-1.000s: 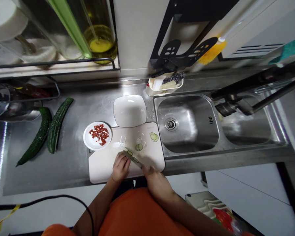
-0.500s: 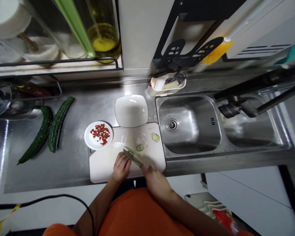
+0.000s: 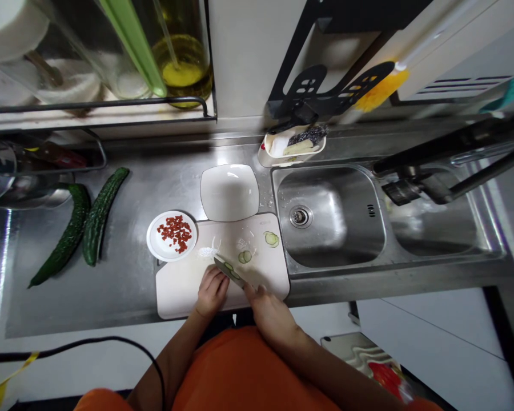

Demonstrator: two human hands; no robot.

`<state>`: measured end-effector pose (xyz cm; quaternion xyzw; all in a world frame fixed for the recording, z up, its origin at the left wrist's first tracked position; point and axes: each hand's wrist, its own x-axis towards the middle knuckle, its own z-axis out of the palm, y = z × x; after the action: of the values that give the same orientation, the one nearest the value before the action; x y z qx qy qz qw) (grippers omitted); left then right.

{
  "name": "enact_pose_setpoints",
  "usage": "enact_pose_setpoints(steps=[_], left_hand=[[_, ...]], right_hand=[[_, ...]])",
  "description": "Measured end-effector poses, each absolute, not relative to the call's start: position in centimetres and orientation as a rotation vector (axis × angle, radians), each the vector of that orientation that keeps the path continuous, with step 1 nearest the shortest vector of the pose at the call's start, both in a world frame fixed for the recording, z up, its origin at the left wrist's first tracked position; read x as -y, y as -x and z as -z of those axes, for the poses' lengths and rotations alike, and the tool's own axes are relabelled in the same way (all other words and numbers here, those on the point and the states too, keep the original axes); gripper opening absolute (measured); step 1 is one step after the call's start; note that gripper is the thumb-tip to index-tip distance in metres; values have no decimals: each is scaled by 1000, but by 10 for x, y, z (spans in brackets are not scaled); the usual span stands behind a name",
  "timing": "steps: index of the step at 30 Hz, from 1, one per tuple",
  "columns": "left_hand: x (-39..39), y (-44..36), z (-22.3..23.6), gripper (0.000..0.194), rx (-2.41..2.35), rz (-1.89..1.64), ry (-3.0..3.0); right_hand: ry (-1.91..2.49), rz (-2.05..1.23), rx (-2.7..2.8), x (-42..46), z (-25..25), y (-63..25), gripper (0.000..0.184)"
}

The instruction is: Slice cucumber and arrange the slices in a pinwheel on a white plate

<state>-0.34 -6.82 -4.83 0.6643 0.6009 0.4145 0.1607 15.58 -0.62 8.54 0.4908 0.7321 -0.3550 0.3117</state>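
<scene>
My right hand (image 3: 270,314) is closed round the handle of a kitchen knife (image 3: 223,265), whose blade points up and left over the white cutting board (image 3: 180,291). Right against the blade, the curled fingers of my left hand (image 3: 211,290) press on a piece of cucumber, which they almost wholly cover. Thin cucumber slices (image 3: 233,274) lie along the blade. Two overlapping slices (image 3: 244,257) rest farther up the board, and a small pile of slices (image 3: 271,239) lies near its right edge.
A round plate of diced red pieces (image 3: 152,246) overlaps the board's upper left corner. Behind the board sits a white square dish (image 3: 229,191). Two whole cucumbers (image 3: 97,228) lie left. At right are a double steel sink (image 3: 329,222), a tap (image 3: 402,188) and a caddy (image 3: 292,158).
The knife's tip has shifted slightly up and left, and the blade looks a little more tilted. Both hands stay nearly in place. The whole view has moved slightly.
</scene>
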Motion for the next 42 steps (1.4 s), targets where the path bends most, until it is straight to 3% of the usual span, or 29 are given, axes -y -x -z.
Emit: enact_pose_setpoints(steps=[18, 42], left_hand=[[69, 3, 49, 18, -1712, -1196, -1883], [68, 3, 48, 24, -1689, -1177, -1862]], right_hand=[[-1326, 974, -1990, 9, -73, -158, 53], [-1299, 905, -2081, 3, -50, -146, 48]])
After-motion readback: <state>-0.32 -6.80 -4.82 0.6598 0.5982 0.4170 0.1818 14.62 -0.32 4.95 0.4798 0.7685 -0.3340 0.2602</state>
